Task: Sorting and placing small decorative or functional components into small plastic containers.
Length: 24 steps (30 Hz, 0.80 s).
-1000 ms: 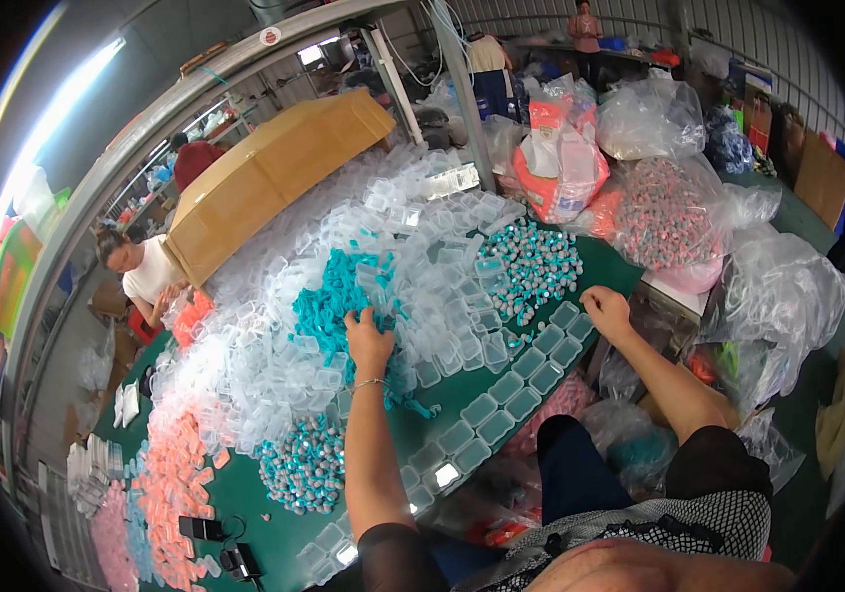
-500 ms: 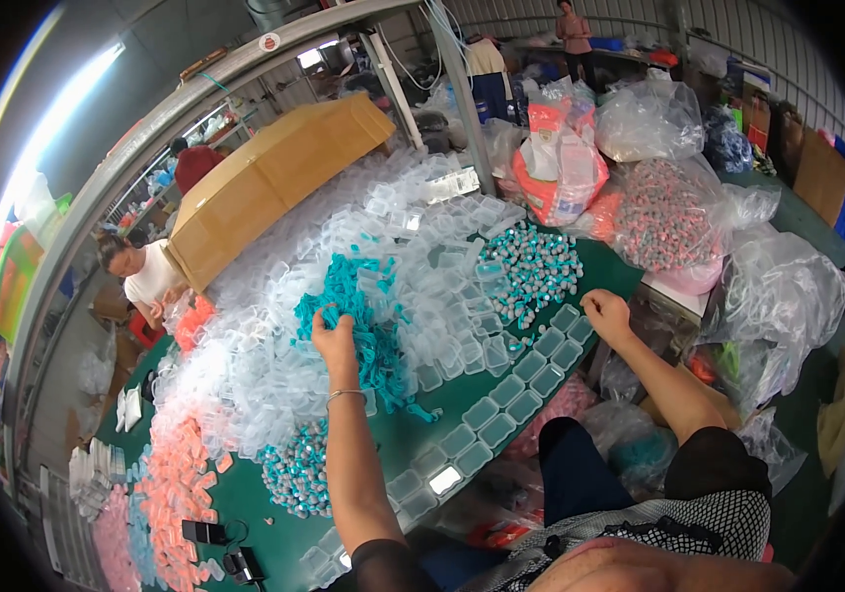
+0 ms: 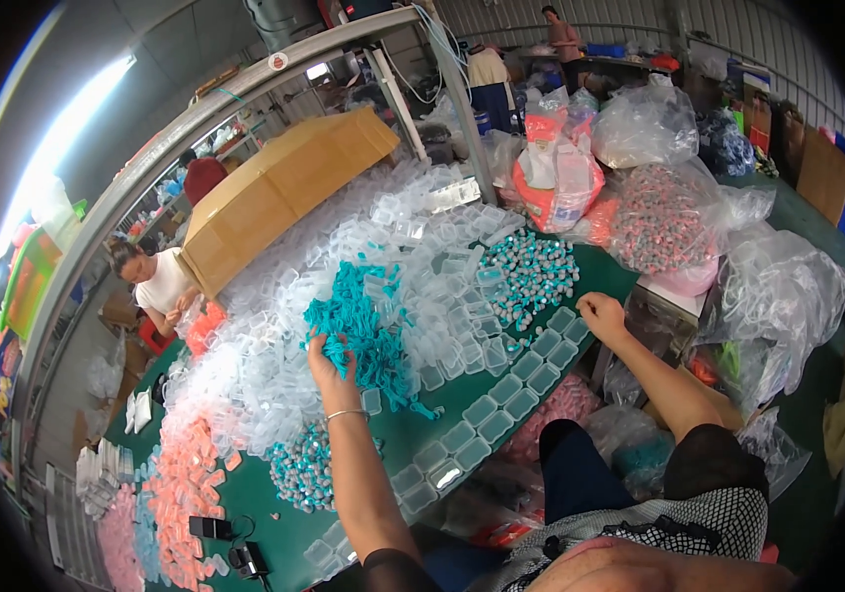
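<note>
My left hand (image 3: 330,367) is at the near left edge of a heap of teal stringy soft pieces (image 3: 368,331), its fingers closed on a few of them. My right hand (image 3: 601,316) hovers by the far right end of a double row of small clear plastic boxes (image 3: 495,426). Its fingers are curled together, and whatever they hold is too small to make out. Small teal-and-grey pieces (image 3: 533,274) lie piled just left of the right hand. More teal-and-grey pieces (image 3: 301,472) lie beside my left forearm.
A large mound of clear boxes (image 3: 255,345) spills from a cardboard carton (image 3: 279,192) over the green table (image 3: 274,538). Orange pieces (image 3: 186,479) and a small black device (image 3: 247,560) are at the near left. Stuffed plastic bags (image 3: 664,217) stand right. A co-worker (image 3: 158,281) works at far left.
My left hand has shifted slightly down and left at the teal heap, and teal pieces now show between its fingers. The right hand has barely moved. The view has tilted a little.
</note>
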Motion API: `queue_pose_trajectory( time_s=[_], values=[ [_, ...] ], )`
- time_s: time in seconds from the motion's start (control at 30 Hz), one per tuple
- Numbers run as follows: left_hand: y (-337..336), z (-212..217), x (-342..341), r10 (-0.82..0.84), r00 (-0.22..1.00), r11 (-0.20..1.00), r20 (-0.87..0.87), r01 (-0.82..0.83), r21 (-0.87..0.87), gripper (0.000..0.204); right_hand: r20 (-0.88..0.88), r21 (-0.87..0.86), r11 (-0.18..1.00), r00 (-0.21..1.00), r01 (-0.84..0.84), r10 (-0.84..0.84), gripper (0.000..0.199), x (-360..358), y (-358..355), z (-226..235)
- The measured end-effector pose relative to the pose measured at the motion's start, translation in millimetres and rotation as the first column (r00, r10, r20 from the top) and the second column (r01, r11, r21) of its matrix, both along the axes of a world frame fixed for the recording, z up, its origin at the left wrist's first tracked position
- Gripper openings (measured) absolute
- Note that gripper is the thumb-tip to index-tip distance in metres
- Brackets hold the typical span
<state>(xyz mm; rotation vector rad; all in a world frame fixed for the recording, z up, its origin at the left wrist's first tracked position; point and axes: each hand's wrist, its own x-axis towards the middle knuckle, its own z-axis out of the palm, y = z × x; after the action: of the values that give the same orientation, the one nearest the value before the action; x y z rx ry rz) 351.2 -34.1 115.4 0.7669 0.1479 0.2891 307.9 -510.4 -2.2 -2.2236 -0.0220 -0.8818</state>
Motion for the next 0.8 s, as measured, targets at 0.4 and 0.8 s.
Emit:
queue_pose_trajectory(
  time_s=[0.4, 0.8],
  values=[
    [-4.2, -5.5, -29.4, -0.1, 0.989, 0.982, 0.106, 0.115, -0.152, 0.02, 0.049, 0.061, 0.998, 0.998, 0.027, -0.03, 0.009, 1.2, 0.6, -4.8],
    [-48.2, 2.1, -58.7, -0.195, 0.974, 0.943, 0.114, 0.218, -0.251, 0.024, 0.169, 0.111, 0.994, 0.986, -0.007, -0.012, 0.009, 0.6, -1.7, -8.5]
  ],
)
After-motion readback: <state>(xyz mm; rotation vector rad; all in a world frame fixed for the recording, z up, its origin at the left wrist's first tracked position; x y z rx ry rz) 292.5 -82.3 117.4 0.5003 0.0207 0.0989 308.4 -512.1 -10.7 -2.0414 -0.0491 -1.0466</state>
